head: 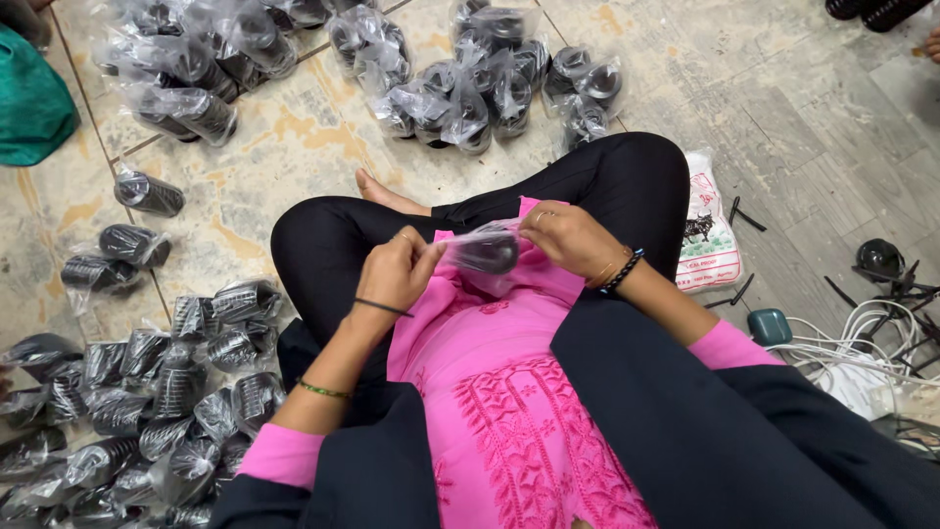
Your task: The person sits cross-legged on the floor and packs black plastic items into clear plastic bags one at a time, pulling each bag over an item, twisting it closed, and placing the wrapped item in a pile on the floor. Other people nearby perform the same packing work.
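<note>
A: What do the 2 hands hold?

B: The left hand (395, 271) and right hand (566, 238) both pinch 1 clear plastic bag with a round black part inside (487, 254), above the lap.

A: What is close by?

B: Piles of bagged black parts (162, 392) lie on the tiled floor (783, 118).

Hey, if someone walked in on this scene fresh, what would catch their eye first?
Probably the bright pink tunic in the middle, where the left hand and right hand together hold a dark round part in a clear plastic bag above the lap. Next, the heaps of bagged black parts on the tiled floor at lower left and across the top.
</note>
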{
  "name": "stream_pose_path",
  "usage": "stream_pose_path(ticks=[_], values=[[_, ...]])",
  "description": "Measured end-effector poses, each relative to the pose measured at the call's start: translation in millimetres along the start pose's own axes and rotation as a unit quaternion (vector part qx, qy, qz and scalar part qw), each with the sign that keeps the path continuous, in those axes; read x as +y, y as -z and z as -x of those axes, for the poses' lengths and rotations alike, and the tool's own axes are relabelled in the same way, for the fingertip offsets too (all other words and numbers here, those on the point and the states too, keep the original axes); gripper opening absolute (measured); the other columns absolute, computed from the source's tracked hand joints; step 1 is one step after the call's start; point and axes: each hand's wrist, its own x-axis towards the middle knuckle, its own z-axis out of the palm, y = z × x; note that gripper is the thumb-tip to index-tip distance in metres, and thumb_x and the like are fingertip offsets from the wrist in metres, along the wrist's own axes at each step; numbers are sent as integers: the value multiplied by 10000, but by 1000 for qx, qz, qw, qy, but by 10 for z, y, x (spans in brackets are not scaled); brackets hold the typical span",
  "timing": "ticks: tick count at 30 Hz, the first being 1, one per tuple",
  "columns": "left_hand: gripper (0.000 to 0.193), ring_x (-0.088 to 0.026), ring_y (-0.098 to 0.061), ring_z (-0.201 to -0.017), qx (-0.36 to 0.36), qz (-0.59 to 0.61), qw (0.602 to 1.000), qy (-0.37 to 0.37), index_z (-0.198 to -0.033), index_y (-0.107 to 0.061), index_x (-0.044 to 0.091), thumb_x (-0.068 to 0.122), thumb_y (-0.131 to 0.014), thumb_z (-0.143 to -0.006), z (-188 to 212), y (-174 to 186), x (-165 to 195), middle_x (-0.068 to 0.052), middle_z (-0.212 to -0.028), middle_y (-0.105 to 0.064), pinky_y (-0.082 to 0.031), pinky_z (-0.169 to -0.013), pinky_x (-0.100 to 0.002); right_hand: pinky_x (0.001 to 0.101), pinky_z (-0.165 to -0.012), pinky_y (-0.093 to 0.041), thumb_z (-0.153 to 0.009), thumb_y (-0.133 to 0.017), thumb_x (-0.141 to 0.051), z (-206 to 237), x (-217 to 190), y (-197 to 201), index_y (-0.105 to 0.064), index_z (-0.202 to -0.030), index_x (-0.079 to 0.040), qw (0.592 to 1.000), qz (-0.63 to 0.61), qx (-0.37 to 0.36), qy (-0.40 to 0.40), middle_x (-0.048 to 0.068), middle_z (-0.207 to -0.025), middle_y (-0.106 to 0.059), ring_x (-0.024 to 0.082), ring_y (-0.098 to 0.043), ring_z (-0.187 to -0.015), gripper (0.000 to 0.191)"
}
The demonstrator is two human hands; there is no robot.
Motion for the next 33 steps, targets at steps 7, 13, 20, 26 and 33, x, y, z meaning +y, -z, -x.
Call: stream_pose_path(ticks=[7,13,20,26,33], values=[[259,-91,-646,-555,-64,736,566,367,-943,-655,22,266,-597,-1010,-326,-407,-235,-111,-869,-763,-451,-449,-186,385,-685,-554,-899,-717,-29,59,-350,-454,-695,-987,6,996,76,40,13,133,-914,-669,288,-687,-813,97],[259,-67,-550,-475,-202,585,756,214,-898,-620,61,270,-580,-1046,-323,-612,-59,-93,-888,-731,-365,-374,-202,384,-674,-546,-872,-726,-26,-60,-473,-425,-710,-1062,-4,994,54,9,93,115,-919,-663,293,-683,-797,192],[225,-19,-432,-474,-296,594,730,165,-918,-581,83,276,-606,-1030,-210,-596,-12,12,-757,-666,-295,-416,-182,345,-728,-561,-927,-699,-1,-108,-321,-319,-698,-1037,-13,994,-97,54,-11,96,-928,-687,250,-707,-828,111],[259,-17,-528,-612,-317,485,814,39,-839,-545,106,156,-761,-974,-226,-589,34,5,-744,-646,-406,-522,-203,385,-857,-504,-899,-745,-24,-77,-317,-372,-663,-984,-33,995,-2,90,50,94,-983,-683,286,-641,-961,119],[316,-34,-506,-564,-181,245,952,-19,-744,-549,67,138,-824,-882,-300,-359,256,10,-625,-589,-417,-487,-231,355,-855,-503,-961,-651,-42,-38,-150,-564,-606,-1146,-16,990,-79,120,1,95,-1062,-705,223,-651,-940,193]])
